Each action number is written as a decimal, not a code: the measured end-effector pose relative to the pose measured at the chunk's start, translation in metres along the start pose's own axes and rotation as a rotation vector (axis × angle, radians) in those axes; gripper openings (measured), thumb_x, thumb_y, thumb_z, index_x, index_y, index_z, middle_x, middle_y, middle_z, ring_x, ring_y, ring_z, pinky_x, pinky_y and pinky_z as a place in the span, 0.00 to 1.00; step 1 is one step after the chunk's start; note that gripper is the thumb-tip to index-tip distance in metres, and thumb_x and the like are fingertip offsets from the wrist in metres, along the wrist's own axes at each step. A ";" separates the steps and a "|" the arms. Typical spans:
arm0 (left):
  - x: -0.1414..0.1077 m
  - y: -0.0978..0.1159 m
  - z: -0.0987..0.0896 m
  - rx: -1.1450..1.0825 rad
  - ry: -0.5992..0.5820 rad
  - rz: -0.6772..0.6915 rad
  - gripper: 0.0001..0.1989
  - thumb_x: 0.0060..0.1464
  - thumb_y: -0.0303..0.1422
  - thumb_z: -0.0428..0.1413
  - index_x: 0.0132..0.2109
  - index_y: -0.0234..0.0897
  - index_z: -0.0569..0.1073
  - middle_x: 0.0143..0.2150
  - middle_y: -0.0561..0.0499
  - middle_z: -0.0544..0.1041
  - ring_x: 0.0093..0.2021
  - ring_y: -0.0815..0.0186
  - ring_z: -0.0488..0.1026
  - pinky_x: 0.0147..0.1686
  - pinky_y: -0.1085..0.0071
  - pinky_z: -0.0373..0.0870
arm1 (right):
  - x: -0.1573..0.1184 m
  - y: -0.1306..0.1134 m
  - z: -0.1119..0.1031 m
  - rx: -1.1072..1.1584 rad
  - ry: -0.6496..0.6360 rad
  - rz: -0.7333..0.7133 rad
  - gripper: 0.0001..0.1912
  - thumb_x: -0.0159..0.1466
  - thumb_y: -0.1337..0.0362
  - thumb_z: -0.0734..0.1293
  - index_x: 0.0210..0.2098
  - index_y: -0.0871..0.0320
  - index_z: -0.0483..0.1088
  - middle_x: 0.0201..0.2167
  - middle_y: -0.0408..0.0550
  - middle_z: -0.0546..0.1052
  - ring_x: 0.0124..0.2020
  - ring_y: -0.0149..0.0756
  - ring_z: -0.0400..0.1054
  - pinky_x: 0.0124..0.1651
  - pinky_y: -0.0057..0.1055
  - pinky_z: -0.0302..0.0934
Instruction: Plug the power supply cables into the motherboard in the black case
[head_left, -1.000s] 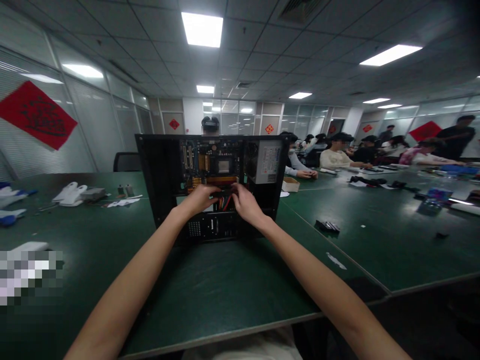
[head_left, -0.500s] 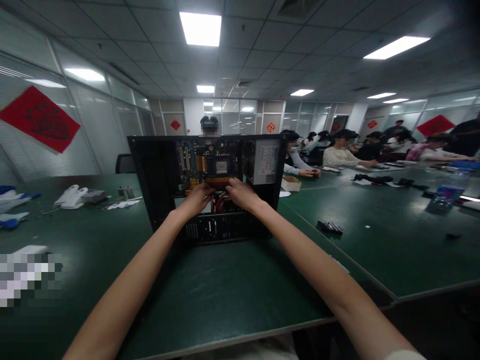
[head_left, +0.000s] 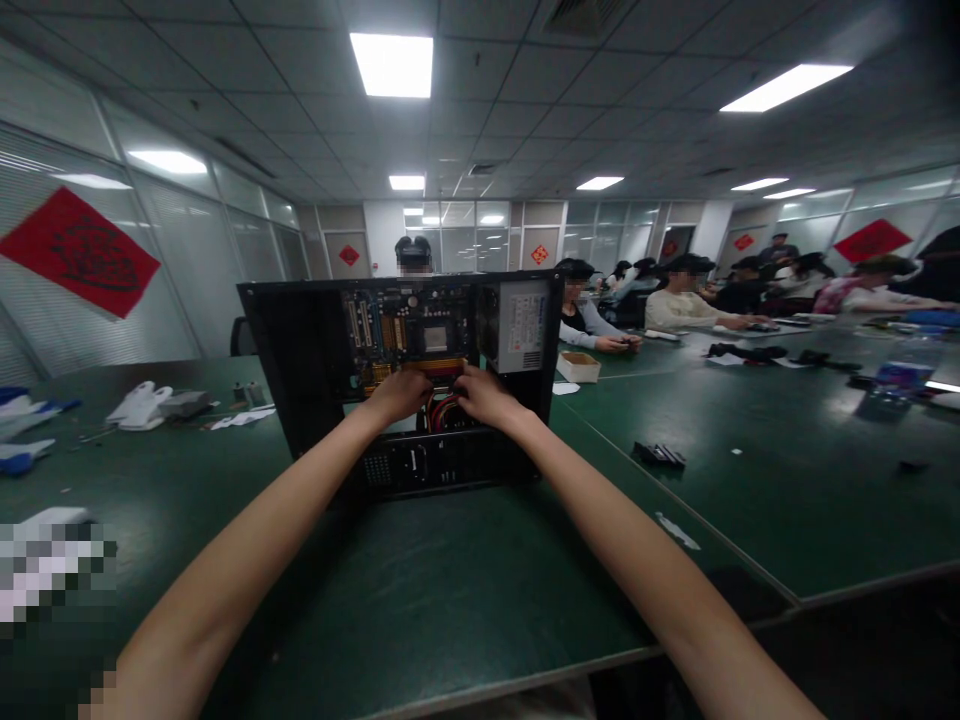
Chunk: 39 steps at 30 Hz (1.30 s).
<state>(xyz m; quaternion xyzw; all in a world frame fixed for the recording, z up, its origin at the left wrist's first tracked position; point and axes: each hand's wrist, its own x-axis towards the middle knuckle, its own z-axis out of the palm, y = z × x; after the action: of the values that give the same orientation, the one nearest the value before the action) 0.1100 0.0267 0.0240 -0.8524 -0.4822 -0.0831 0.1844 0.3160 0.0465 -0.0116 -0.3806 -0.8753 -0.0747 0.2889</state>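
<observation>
An open black computer case point(head_left: 270, 380) stands on the green table in front of me, its side panel off. Inside are a motherboard point(head_left: 375, 345) with a square silver processor area point(head_left: 435, 339), and a power supply point(head_left: 523, 325) at the upper right. My left hand point(head_left: 403, 394) is closed, fingers curled at the left part of the orange memory slots point(head_left: 444, 367). My right hand point(head_left: 486, 394) is closed too, fingertips at their right end. What the fingers grip, if anything, is too small and dark to make out. Red and yellow cables point(head_left: 444, 410) hang just below, between the hands.
On the left lie a white plastic bag point(head_left: 142, 403), a grey box point(head_left: 185, 404) and papers. A cardboard box point(head_left: 578, 367), a small black part point(head_left: 660, 455) and a plastic bottle point(head_left: 904, 365) stand or lie rightward. Several people sit along the far tables.
My left hand has turned slightly, with its fingers now more curled, while both hands stay at the memory slots. The view has shifted a little; the case sits slightly further left.
</observation>
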 end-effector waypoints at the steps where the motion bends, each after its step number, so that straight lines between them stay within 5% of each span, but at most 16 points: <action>1: -0.002 0.001 0.000 0.030 -0.008 -0.010 0.15 0.61 0.31 0.50 0.46 0.37 0.80 0.46 0.41 0.80 0.46 0.55 0.77 0.45 0.64 0.71 | 0.000 0.000 0.000 0.002 -0.001 0.001 0.09 0.62 0.69 0.66 0.42 0.62 0.75 0.48 0.55 0.72 0.51 0.41 0.67 0.53 0.31 0.60; 17: -0.006 0.008 0.001 0.098 -0.088 -0.129 0.16 0.61 0.30 0.48 0.47 0.33 0.79 0.46 0.35 0.79 0.47 0.50 0.77 0.45 0.59 0.73 | 0.000 -0.010 -0.006 -0.081 -0.116 0.049 0.09 0.63 0.66 0.67 0.42 0.62 0.75 0.46 0.55 0.74 0.48 0.40 0.68 0.48 0.29 0.60; 24: -0.003 0.007 0.005 0.102 -0.054 -0.152 0.16 0.63 0.32 0.48 0.46 0.32 0.79 0.46 0.35 0.79 0.48 0.49 0.77 0.46 0.57 0.72 | 0.007 -0.015 -0.007 -0.187 -0.130 -0.077 0.09 0.65 0.67 0.64 0.44 0.62 0.72 0.48 0.54 0.72 0.45 0.39 0.70 0.44 0.29 0.61; 39: -0.006 0.006 0.003 0.095 -0.052 -0.149 0.17 0.63 0.31 0.47 0.48 0.34 0.79 0.48 0.36 0.79 0.49 0.51 0.77 0.47 0.61 0.72 | 0.029 -0.018 0.005 -0.291 -0.156 -0.149 0.12 0.67 0.74 0.58 0.48 0.65 0.68 0.49 0.61 0.73 0.53 0.45 0.68 0.51 0.34 0.63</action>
<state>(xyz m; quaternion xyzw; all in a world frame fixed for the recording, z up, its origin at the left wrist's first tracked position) 0.1123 0.0204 0.0179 -0.8062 -0.5525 -0.0514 0.2051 0.2854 0.0535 0.0018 -0.3572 -0.9008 -0.1921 0.1554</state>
